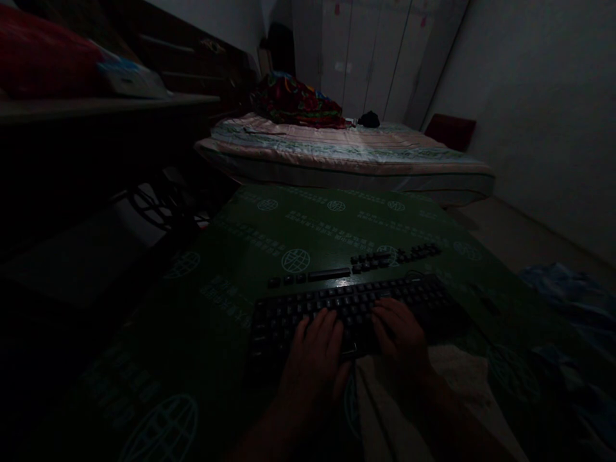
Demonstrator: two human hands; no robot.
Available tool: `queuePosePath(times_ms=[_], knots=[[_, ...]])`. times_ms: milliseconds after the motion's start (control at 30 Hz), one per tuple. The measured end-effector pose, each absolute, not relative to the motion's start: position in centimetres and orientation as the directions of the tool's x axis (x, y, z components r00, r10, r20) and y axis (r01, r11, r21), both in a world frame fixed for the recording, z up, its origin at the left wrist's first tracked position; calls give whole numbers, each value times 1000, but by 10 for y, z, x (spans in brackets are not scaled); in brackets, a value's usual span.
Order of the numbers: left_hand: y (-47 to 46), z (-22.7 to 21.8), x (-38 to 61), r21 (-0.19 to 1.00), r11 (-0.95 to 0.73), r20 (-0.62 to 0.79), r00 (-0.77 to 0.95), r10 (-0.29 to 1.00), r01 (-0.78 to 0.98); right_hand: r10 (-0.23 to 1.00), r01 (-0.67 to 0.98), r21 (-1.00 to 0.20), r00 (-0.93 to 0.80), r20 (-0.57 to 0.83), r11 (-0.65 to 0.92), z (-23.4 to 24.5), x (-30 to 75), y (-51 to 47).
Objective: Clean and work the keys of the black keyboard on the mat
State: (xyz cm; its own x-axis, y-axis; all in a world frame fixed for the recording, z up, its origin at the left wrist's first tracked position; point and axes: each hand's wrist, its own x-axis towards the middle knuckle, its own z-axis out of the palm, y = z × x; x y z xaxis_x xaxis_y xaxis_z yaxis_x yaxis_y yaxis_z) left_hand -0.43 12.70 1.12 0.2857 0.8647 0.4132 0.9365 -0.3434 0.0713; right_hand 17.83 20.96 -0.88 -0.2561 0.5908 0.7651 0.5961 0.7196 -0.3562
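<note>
A black keyboard (276, 321) lies across the green tabletop, with some of its lower row bare of keys. My left hand (315, 350) rests on it, fingers stretched forward over the keys left of the middle. Right of the middle, my right hand (402, 333) bends its fingers down to the keys, thumb and fingertips close together. Whatever those tips hold, if anything, is too dark and small to name. Beyond the keyboard, loose keycaps (370, 262) and a long spacebar (330, 274) form a broken row.
A pale cloth (447, 378) lies beneath my right wrist. The green table (231, 256) bears printed globes and ends near a bed (346, 154). Dark shelving (158, 102) stands at the left, and crumpled blue fabric (568, 295) lies at the right.
</note>
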Motion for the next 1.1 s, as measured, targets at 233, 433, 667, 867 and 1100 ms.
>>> queuePosePath(times_ms=[233, 433, 667, 867, 1100], knots=[[127, 8, -6, 78, -356, 417, 294, 860, 931, 612, 596, -378, -253, 750, 709, -9, 179, 209], [127, 7, -5, 72, -341, 431, 279, 858, 937, 599, 611, -357, -246, 762, 706, -8, 178, 209], [128, 7, -5, 74, -351, 417, 291, 861, 933, 592, 604, -354, -252, 765, 714, -7, 178, 209], [128, 9, -6, 64, -350, 404, 296, 865, 934, 581, 610, -339, -252, 774, 716, -9, 179, 210], [127, 9, -6, 60, -352, 432, 294, 853, 934, 582, 614, -329, -268, 767, 717, -8, 178, 209]])
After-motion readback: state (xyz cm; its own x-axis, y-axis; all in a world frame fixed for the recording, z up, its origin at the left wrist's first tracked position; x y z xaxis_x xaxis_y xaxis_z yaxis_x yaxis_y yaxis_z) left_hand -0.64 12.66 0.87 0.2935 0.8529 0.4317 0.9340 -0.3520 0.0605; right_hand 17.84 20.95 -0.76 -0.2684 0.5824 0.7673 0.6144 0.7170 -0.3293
